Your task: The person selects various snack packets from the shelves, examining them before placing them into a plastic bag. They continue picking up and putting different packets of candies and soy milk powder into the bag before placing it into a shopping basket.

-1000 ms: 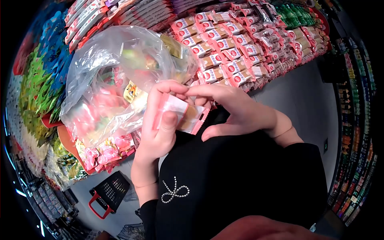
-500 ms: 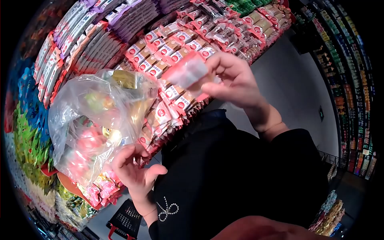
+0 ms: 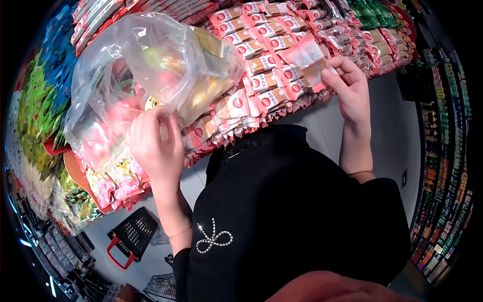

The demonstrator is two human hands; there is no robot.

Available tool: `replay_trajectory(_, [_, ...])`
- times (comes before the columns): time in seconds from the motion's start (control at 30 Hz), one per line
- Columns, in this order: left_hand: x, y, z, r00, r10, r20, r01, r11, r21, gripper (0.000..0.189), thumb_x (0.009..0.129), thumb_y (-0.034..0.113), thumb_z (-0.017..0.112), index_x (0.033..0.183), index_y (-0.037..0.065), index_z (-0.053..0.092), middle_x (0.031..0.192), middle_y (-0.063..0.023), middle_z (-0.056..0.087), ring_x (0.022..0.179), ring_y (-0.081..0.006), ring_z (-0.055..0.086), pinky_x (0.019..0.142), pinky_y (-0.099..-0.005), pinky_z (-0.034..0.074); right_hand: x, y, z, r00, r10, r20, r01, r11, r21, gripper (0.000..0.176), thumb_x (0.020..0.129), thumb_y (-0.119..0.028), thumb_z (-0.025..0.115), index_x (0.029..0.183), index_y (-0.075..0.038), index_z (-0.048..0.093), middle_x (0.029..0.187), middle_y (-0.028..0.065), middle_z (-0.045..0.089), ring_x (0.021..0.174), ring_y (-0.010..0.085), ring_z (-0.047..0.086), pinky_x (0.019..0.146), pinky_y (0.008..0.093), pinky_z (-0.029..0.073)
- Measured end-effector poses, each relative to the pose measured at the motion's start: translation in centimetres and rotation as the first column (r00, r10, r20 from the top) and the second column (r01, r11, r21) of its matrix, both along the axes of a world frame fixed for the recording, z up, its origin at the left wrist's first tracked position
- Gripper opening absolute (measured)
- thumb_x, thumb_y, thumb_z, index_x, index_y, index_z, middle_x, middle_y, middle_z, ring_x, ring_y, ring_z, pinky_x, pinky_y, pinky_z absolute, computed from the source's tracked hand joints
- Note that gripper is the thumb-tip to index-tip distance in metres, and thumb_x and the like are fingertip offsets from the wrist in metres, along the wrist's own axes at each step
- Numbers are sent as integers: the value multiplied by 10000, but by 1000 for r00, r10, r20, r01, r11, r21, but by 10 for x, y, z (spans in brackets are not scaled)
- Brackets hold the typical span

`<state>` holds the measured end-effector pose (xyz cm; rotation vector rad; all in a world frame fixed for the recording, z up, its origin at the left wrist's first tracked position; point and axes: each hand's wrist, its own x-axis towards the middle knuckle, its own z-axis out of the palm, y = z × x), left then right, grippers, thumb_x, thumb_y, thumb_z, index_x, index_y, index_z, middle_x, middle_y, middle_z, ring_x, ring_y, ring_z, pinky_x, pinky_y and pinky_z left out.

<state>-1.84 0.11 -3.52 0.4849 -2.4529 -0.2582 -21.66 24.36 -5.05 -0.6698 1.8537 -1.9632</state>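
My right hand [image 3: 349, 90] pinches a snack packet [image 3: 304, 53] with a pink edge and a pale, see-through face, holding it by its near end over the rows of wrapped snacks [image 3: 261, 83]. On the left, a clear plastic bag [image 3: 193, 75] lies partly open on the display, with red, green and gold packets blurred behind its film. My left hand [image 3: 158, 146] is closed at the bag's near edge, thumb and fingers pinching the film. Its palm is turned away from view, and part of the bag is hidden behind it.
Red-and-white wrapped bars [image 3: 98, 25] are stacked at the back left. Green packets [image 3: 375, 12] lie at the back right. Pink packets [image 3: 121, 183] sit at the display's front left corner. A black basket with a red handle [image 3: 133, 234] stands on the floor, and stocked shelves [image 3: 443, 151] line the right side.
My left hand has gone from spread fingers beside the bag to pinching its edge. The right hand has moved right with the packet, and the view has shifted so the display appears higher.
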Motion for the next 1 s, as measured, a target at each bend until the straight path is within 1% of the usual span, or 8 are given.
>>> replay_trajectory(0.17, [-6, -10, 11, 979, 48, -199, -54, 998, -22, 106, 698, -5, 617, 782, 21, 558, 654, -69, 514, 561, -192, 492, 533, -292, 407, 12, -12, -2, 996, 91, 5, -91, 995, 31, 112, 785, -41, 598, 871, 0, 539, 718, -21, 539, 608, 6, 460, 527, 149, 351])
replay_trajectory(0.4, [-11, -17, 18, 964, 40, -263, -38, 999, 11, 74, 712, 3, 616, 762, 20, 564, 671, -76, 542, 581, -195, 509, 547, -288, 414, 35, -37, 5, 969, 224, -107, -208, 968, 143, 103, 771, -68, 621, 838, 4, 589, 727, -12, 553, 594, 13, 450, 545, 157, 362])
replay_trajectory(0.53, [-9, -18, 13, 960, 27, -279, -31, 999, -10, 96, 695, -3, 618, 766, 28, 562, 675, -75, 543, 591, -211, 517, 552, -295, 416, 42, -51, 10, 942, 304, 143, -319, 944, 90, 117, 791, -103, 607, 832, 6, 598, 691, -35, 545, 573, -7, 421, 517, 144, 339])
replay_trajectory(0.67, [-7, -17, 12, 957, -24, -290, 8, 998, -55, 115, 680, -12, 621, 767, 27, 557, 678, -79, 546, 592, -216, 529, 553, -295, 418, 53, -65, 10, 875, 445, 191, -484, 797, 361, 100, 796, -107, 583, 791, -12, 614, 570, -57, 505, 530, 6, 413, 475, 169, 338])
replay_trajectory(0.73, [-6, -16, 11, 952, -18, -305, 5, 999, -44, 116, 677, -6, 626, 764, 28, 557, 679, -80, 547, 590, -219, 530, 556, -299, 419, 55, -74, 6, 802, 593, -67, -488, 716, 499, 112, 785, -45, 598, 862, 35, 616, 604, -63, 482, 546, -8, 399, 480, 158, 333])
replay_trajectory(0.8, [-5, -17, 11, 948, -30, -315, 16, 999, -46, 118, 677, 0, 630, 765, 31, 558, 679, -81, 547, 592, -227, 530, 559, -303, 421, 60, -87, 11, 763, 640, -97, -481, 661, 576, 125, 793, -57, 577, 886, 16, 619, 607, -7, 532, 532, 40, 460, 498, 196, 381])
replay_trajectory(0.9, [-4, -18, 11, 943, -59, -328, 31, 996, -90, 127, 668, 10, 634, 764, 43, 559, 680, -72, 547, 604, -229, 533, 561, -313, 403, 64, -109, -2, 627, 659, -416, -438, 739, 512, 161, 797, -102, 545, 893, 8, 613, 705, 125, 592, 610, 243, 564, 572, 309, 446])
replay_trajectory(1.0, [-4, -18, 11, 943, -63, -327, 31, 994, -104, 137, 654, 19, 636, 761, 57, 559, 675, -60, 541, 606, -221, 531, 558, -317, 376, 69, -127, -18, 531, 616, -582, -376, 787, 490, 178, 787, -113, 554, 921, 0, 588, 730, 134, 593, 638, 281, 569, 580, 327, 453])
